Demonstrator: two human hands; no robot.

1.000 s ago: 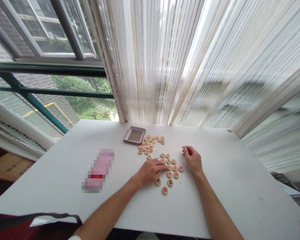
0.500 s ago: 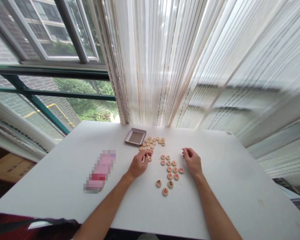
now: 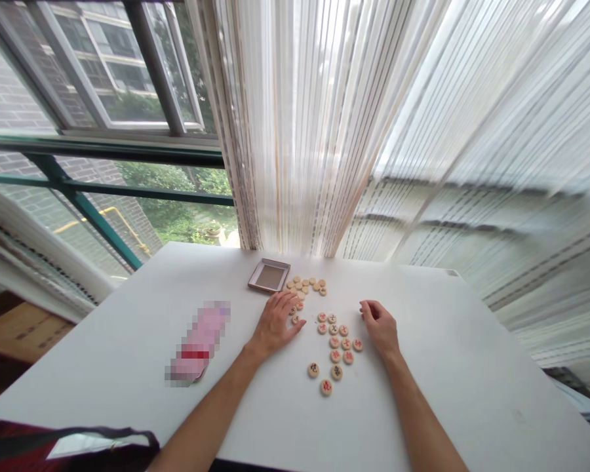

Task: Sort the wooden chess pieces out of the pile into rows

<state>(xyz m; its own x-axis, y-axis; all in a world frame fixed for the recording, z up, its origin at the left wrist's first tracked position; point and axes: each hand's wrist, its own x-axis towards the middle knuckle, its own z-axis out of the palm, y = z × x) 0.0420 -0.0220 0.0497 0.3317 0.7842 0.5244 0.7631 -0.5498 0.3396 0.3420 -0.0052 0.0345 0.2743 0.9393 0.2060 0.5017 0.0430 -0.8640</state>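
Note:
Round wooden Chinese chess pieces lie on a white table. My left hand (image 3: 276, 322) is open, thumb spread from the fingers, its fingertips over a few pieces beside a face-up chess piece (image 3: 295, 320). Some pieces under the fingers are hidden. Beyond it sits a cluster of mostly blank-side-up pieces (image 3: 305, 282). Between my hands several face-up pieces with red or black characters (image 3: 345, 343) lie in loose rows. Closer to me are a black-marked piece (image 3: 313, 370) and a red-marked piece (image 3: 326, 387). My right hand (image 3: 381, 328) rests right of the rows, fingers curled closed, no piece showing in them.
A shallow square box (image 3: 269, 275) stands behind my left hand. On the left of the white table (image 3: 437, 367) lies a pink, pixelated object (image 3: 199, 344). Striped sheer curtains (image 3: 305, 131) hang along the far edge, with a window at the left.
My left hand has gone from a pinch near the pieces to an open, flatter spread over them. My right hand has kept its place and its curled shape. The view has shifted slightly.

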